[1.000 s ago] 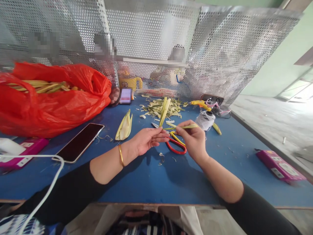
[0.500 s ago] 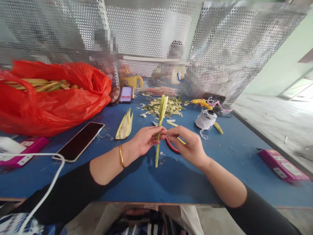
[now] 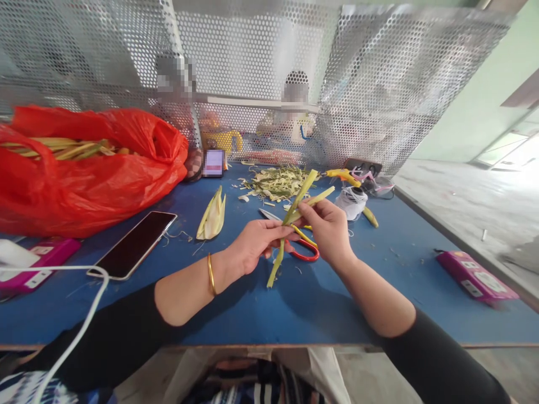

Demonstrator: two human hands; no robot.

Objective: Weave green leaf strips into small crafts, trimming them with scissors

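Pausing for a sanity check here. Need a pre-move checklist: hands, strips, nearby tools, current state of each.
1. Left hand has hold of the long green strip: ok, pinched between thumb and fingers.
2. Right hand has hold of the shorter strip end: ok, pinched.
3. Whether the two pieces are joined: cannot tell, the fingers hide where they meet.
4. Scissors in full view: not ok, the left fingers and strip cover their middle.
5. White thread spool apart from the long strip: ok, it sits beyond the right hand.
6. Phone out of the hands' way: ok, off to the left.
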